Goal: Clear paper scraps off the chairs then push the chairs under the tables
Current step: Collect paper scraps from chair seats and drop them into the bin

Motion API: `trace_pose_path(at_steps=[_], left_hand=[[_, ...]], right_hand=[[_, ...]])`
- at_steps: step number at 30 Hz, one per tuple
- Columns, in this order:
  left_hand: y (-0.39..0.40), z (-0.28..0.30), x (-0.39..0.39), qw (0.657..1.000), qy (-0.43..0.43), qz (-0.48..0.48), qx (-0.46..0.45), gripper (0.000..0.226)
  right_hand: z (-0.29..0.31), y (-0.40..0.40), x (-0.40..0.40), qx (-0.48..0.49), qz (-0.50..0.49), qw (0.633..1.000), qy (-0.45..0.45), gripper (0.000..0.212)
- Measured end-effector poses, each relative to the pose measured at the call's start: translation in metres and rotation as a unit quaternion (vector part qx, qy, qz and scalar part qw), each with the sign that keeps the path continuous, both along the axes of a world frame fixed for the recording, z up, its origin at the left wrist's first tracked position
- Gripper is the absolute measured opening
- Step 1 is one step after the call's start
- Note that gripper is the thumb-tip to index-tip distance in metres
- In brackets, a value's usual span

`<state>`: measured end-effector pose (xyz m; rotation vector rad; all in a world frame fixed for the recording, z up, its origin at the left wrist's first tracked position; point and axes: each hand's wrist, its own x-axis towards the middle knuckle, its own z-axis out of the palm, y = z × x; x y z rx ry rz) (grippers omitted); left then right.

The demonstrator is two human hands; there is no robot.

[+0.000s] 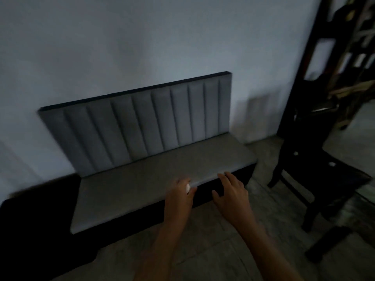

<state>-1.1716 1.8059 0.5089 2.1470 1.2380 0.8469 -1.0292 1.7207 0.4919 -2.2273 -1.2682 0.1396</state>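
A grey padded bench (pixel 142 185) with a ribbed backrest stands against the white wall. At the seat's front edge my left hand (pixel 179 196) curls its fingers around a small white paper scrap (pixel 188 188). Just to the right, my right hand (pixel 231 191) has its fingers stretched out, the tips touching the front edge of the seat; it holds nothing. A dark wooden chair (pixel 324 175) stands at the right, with two small white scraps (pixel 332 164) on its seat. The view is dim and blurred.
A dark shelf frame (pixel 316 57) with cluttered items rises at the upper right behind the chair. Pale tiled floor (pixel 203 240) lies between me and the bench. A black base runs under the bench and out to the left.
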Motion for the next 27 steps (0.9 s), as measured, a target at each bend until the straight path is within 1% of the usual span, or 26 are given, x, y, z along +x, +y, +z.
trace_pose_path(at_steps=[5,11,15,18,23,27], left_hand=[[0.064,-0.003,0.088,0.995,0.008,-0.096,-0.013,0.036],[0.105,0.001,0.203,0.983,0.022,-0.183,-0.013,0.038],[0.116,-0.002,0.287,0.970,0.027,-0.238,-0.029,0.039],[0.118,-0.008,0.353,0.960,0.035,-0.275,-0.020,0.038],[0.118,-0.022,0.480,0.945,0.047,-0.323,-0.007,0.036],[0.109,-0.019,0.585,0.935,0.050,-0.350,-0.010,0.036]], right_hand=[[0.000,0.045,0.074,-0.026,-0.093,0.995,0.001,0.063],[0.008,0.062,0.162,-0.038,-0.191,0.981,0.005,0.062],[0.003,0.060,0.228,-0.044,-0.249,0.967,0.012,0.062],[-0.005,0.057,0.285,-0.053,-0.289,0.956,0.018,0.066],[-0.017,0.049,0.401,-0.047,-0.342,0.938,0.027,0.066],[-0.017,0.036,0.495,-0.040,-0.375,0.926,0.037,0.063]])
